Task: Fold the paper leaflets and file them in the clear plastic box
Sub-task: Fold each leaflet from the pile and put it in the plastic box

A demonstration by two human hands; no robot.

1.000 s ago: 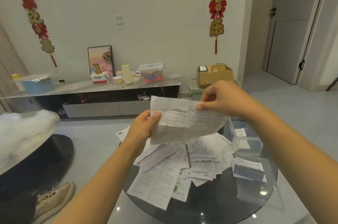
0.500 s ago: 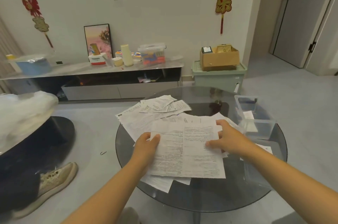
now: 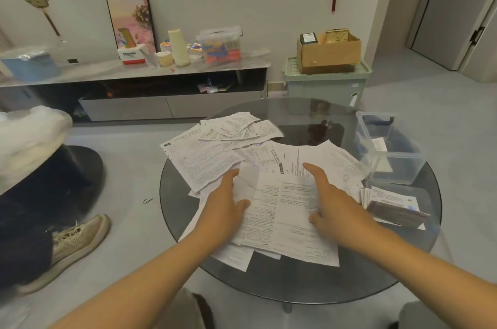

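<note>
Round glass table [image 3: 295,288], creased paper leaflets [image 3: 282,215]

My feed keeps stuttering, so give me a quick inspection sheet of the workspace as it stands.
Surface: round dark glass table, partly covered by paper.
Job's things: top leaflet lies flat, unfolded, on the loose leaflet pile; clear plastic box at the right edge, holding at least one paper.
Clutter: clear lid over folded papers, nearer than the box.
Hands: left hand and right hand rest on the top leaflet, fingers straight.
Cables: nothing seen.
Surroundings: low cabinet, cardboard box, a shoe on the floor.
</note>
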